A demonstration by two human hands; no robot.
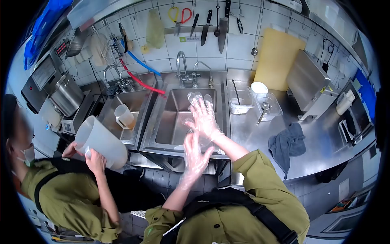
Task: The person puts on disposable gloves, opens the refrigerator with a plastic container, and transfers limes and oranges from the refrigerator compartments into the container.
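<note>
Clear, loose plastic gloves cover both my hands, held over the front of the middle sink (pixel 170 134). My right hand (pixel 203 120) reaches farther out, its fingers stretched and spread, with slack glove tips beyond them. My left hand (pixel 191 156) is closer to me, fingers straight and thumb apart, its fingertips beside the heel of the right hand. Whether the two hands touch is unclear. Neither hand shows an object in it. Part of the sink basin is hidden behind them.
A co-worker at left holds a large translucent pitcher (pixel 99 142). A smaller jug (pixel 124 116) sits in the left sink. Clear containers (pixel 240 101), a grey cloth (pixel 287 146) and a steel machine (pixel 310 79) occupy the right counter. Knives (pixel 223 34) hang on the wall.
</note>
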